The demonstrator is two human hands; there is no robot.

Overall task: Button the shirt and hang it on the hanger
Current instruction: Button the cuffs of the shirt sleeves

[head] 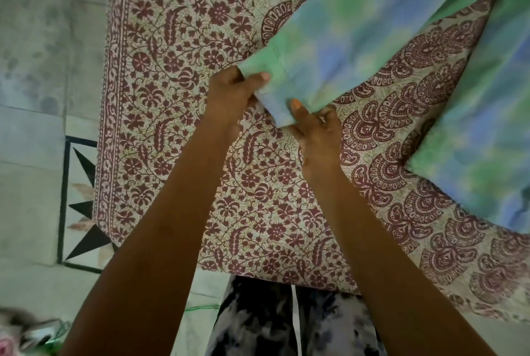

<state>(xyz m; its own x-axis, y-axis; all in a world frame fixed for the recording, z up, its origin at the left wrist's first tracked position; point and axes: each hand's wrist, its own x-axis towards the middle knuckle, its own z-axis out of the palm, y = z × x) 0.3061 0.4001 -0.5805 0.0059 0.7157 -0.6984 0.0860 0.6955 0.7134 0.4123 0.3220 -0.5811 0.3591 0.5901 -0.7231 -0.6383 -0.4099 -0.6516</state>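
Both hands are on the sleeve cuff (266, 83) of the shirt (401, 25), centre of frame. Left hand (229, 94) pinches the cuff's upper edge, thumb on top; right hand (315, 126) pinches the lower edge with thumb pressed onto the fabric. So both are closed on cloth, neither spread. The shirt is green-blue tie-dye, lying across the upper right of the frame on a maroon-patterned bedsheet (172, 68); the sleeve runs diagonally down to centre, the body panel drops along the right edge. No hanger is visible, and no buttons can be made out at this blur. Likely step: closing or straightening the cuff, so the task looks early. Handling: light, soft, no stiffness, so it sags and bunches wherever it's unsupported; grip should be fine on woven cloth. Best hold is hems, cuff and placket, 2 pinch points with light tension between. For hanging, take it at collar or shoulder seams.
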